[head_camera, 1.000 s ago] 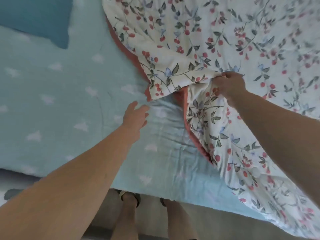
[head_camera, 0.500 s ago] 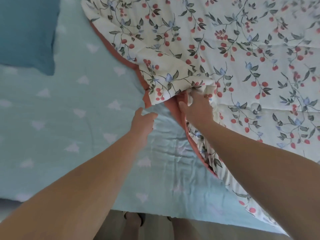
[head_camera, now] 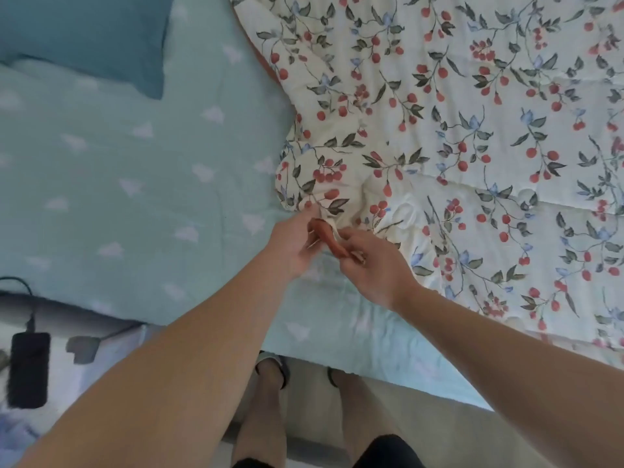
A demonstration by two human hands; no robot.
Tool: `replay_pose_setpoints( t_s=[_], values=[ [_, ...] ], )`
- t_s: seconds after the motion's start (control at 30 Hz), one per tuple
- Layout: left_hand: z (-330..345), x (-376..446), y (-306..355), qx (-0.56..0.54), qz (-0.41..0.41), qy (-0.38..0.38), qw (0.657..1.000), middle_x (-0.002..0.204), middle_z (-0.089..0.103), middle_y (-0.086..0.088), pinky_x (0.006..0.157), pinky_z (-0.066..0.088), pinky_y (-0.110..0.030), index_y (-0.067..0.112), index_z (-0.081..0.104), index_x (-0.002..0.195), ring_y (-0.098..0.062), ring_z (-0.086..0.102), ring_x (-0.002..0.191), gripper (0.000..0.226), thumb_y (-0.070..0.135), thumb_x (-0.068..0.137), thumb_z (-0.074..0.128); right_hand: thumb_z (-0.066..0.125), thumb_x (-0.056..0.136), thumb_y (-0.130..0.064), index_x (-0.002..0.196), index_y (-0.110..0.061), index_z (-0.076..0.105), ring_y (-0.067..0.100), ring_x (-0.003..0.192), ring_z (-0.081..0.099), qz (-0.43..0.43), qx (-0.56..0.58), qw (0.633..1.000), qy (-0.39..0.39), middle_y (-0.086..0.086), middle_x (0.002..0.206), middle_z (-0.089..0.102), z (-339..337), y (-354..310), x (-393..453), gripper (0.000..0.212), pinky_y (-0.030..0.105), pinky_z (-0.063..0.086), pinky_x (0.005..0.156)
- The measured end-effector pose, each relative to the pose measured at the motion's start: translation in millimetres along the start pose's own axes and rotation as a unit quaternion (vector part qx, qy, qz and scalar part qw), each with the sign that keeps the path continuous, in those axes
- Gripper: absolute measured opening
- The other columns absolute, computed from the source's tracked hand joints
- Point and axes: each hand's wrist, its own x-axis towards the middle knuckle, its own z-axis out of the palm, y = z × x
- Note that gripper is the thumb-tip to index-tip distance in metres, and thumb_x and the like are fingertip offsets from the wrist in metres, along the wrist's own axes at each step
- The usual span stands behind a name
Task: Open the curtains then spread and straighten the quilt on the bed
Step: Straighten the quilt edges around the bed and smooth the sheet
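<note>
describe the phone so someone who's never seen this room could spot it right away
Start at the bed with its light blue sheet and follow the near edge to the far left of the view. Below that edge, on a pale patterned surface, lies the phone. It is the only black, flat rectangle there, with a dark cable running up from its top end.

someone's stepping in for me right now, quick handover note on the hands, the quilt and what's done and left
Left hand: pinches the quilt corner where its red underside shows.
Right hand: grips the same corner from the other side.
Quilt: floral side up, covering the right part of the bed only, bunched and creased near the corner.
Sheet: pale blue, bare on the left up to the teal pillow.
Done: quilt is on the bed and its corner is in hand. Curtains are out of view, so I cannot tell.
Left: probably draw the corner toward the pillow side, then smooth the creases.
</note>
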Motion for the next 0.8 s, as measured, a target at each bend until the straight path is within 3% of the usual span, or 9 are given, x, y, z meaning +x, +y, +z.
replay_pose_setpoints(
  t_s=[0.1,0.2,0.27,0.33,0.43,0.53,0.63,0.7,0.8],
  values=[
    [-42,-4,-13,-0.063,-0.012,0.051,0.997,0.107,0.076,-0.015,0.068,0.060,-0.034,0.006,0.071,0.110,-0.025,0.071,0.088,0.020,0.017,0.094,0.076,0.062,0.084,-0.025,0.090,-0.026,0.065,0.018,0.080,0.063,0.049,-0.013,0.997,-0.056,-0.005,0.086,0.068,15,-26,-7,0.007,0.038,0.053,0.075],
    [-93,-12,-23,-0.129,0.013,0.090,0.987,0.124,0.073,-0.018,0.077,0.062,-0.036,0.004,0.065,0.131,-0.026,0.072,0.104,0.040,0.012,0.093,0.076,0.063,0.085,-0.025,0.086,-0.022,0.063,0.017,0.080,0.063,0.036,-0.053,0.992,-0.108,-0.004,0.088,0.069,47,-42,-7,0.004,0.041,0.055,0.076],
    [-128,-21,-30,-0.138,0.067,0.116,0.981,0.125,0.071,-0.012,0.093,0.060,-0.039,0.017,0.060,0.140,-0.024,0.071,0.112,0.053,0.014,0.091,0.078,0.061,0.083,-0.029,0.086,-0.020,0.063,0.017,0.080,0.063,0.020,-0.079,0.986,-0.149,-0.003,0.089,0.069,73,-54,-6,0.009,0.042,0.055,0.075],
    [-156,-30,-38,-0.108,0.130,0.150,0.974,0.121,0.072,-0.005,0.100,0.057,-0.037,0.028,0.068,0.125,-0.019,0.070,0.110,0.042,0.014,0.087,0.079,0.060,0.084,-0.029,0.082,-0.021,0.061,0.017,0.075,0.060,0.003,-0.104,0.977,-0.184,-0.003,0.082,0.064,95,-67,-7,0.009,0.042,0.053,0.070],
    [-200,-42,-48,-0.124,0.192,0.187,0.955,0.110,0.074,0.000,0.092,0.060,-0.030,0.025,0.071,0.110,-0.015,0.072,0.098,0.035,-0.001,0.087,0.072,0.059,0.091,-0.027,0.078,-0.017,0.053,0.020,0.070,0.056,-0.007,-0.122,0.965,-0.232,0.000,0.076,0.057,135,-89,-14,0.017,0.039,0.047,0.065],
    [-242,-43,-60,-0.247,0.158,0.211,0.933,0.108,0.073,-0.007,0.089,0.060,-0.038,0.023,0.072,0.113,-0.023,0.070,0.094,0.044,-0.009,0.083,0.069,0.059,0.094,-0.032,0.082,-0.018,0.056,0.020,0.075,0.058,-0.038,-0.143,0.944,-0.295,0.000,0.081,0.058,173,-108,-24,0.019,0.040,0.048,0.067],
    [-284,-41,-76,-0.364,0.070,0.192,0.909,0.126,0.071,-0.017,0.090,0.062,-0.042,0.015,0.062,0.140,-0.026,0.074,0.098,0.063,0.000,0.080,0.077,0.061,0.097,-0.046,0.082,-0.025,0.058,0.012,0.071,0.057,-0.026,-0.182,0.908,-0.377,-0.003,0.081,0.062,198,-127,-28,0.026,0.031,0.042,0.064],
    [-308,-39,-87,-0.397,0.051,0.163,0.902,0.131,0.071,-0.018,0.092,0.062,-0.044,0.008,0.057,0.144,-0.028,0.076,0.105,0.062,0.008,0.086,0.080,0.056,0.099,-0.054,0.083,-0.023,0.058,0.011,0.069,0.057,-0.009,-0.201,0.906,-0.372,-0.006,0.079,0.063,211,-141,-21,0.035,0.034,0.046,0.067],
    [-331,-42,-95,-0.379,0.060,0.144,0.912,0.119,0.077,-0.014,0.092,0.061,-0.040,0.007,0.070,0.125,-0.027,0.076,0.105,0.031,0.011,0.095,0.075,0.050,0.104,-0.041,0.078,-0.019,0.055,0.014,0.063,0.056,-0.007,-0.181,0.942,-0.281,-0.004,0.071,0.061,228,-156,4,0.034,0.037,0.048,0.062]
  ],
)
